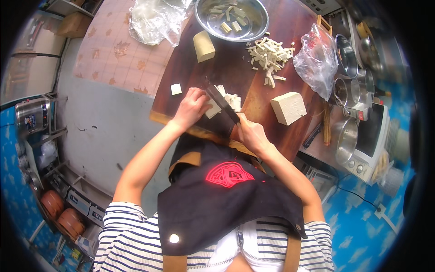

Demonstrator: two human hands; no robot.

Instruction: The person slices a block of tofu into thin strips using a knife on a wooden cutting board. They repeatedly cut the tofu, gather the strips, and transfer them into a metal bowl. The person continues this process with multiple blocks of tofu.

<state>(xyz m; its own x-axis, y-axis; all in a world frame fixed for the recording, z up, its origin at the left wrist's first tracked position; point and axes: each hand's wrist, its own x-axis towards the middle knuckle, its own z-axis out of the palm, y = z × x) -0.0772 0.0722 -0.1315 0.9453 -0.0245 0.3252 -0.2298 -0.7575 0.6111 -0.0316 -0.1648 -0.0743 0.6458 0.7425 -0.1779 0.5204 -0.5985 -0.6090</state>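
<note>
My right hand (252,133) grips the handle of a dark-bladed kitchen knife (222,102). The blade points up and left across the wooden board. To its left, the bent fingers of my left hand (194,105) hold a white block of firm tofu (213,109) beside the blade. Cut tofu strips (233,101) lie on the blade's other side. A small square tofu piece (176,89) rests left of my left hand. One large tofu block (289,108) stands to the right, and another block with a rounded top (204,47) lies farther back.
A steel bowl (232,38) with tofu sticks stands at the back of the wooden board (234,64). Near it are a pile of tofu strips (270,56) and a plastic bag (316,61). Steel pots (346,141), a black-handled knife (312,136) and a microwave (372,136) are at right.
</note>
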